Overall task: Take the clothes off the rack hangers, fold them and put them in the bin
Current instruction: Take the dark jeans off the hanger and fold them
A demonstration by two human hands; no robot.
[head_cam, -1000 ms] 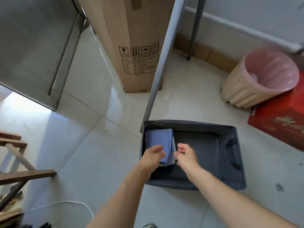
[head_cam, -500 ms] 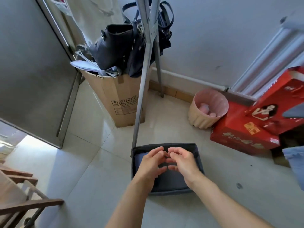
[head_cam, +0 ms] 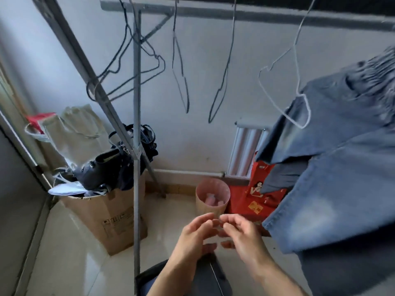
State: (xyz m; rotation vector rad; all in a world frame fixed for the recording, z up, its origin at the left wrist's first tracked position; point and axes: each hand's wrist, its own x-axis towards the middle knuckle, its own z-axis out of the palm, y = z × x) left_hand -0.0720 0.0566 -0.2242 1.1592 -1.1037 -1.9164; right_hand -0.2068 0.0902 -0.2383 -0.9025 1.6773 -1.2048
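We hold both hands up in front of us, low in the view. Our left hand and our right hand face each other with fingers loosely curled and fingertips almost meeting, and neither grips anything.

The one garment we can see on the rack, a faded denim garment, hangs to the right of our right hand and mostly above it. It is draped on a white wire hanger, and its lower corner comes down just beside the right hand without touching it. The hanger's neck runs up to the grey rack rail across the top. Further left, bare dark wire hangers dangle from that rail.

The dark fabric bin sits on the floor right beneath our forearms, which hide much of it. The rack's upright pole stands just left of the left hand, reaching down to the bin's left edge. Behind the pole, a cardboard box carries a black bag. Beyond our fingertips, a pink waste basket and a red carton stand near the wall.

Between the pole and the denim, the air above our hands lies open up to the hangers.
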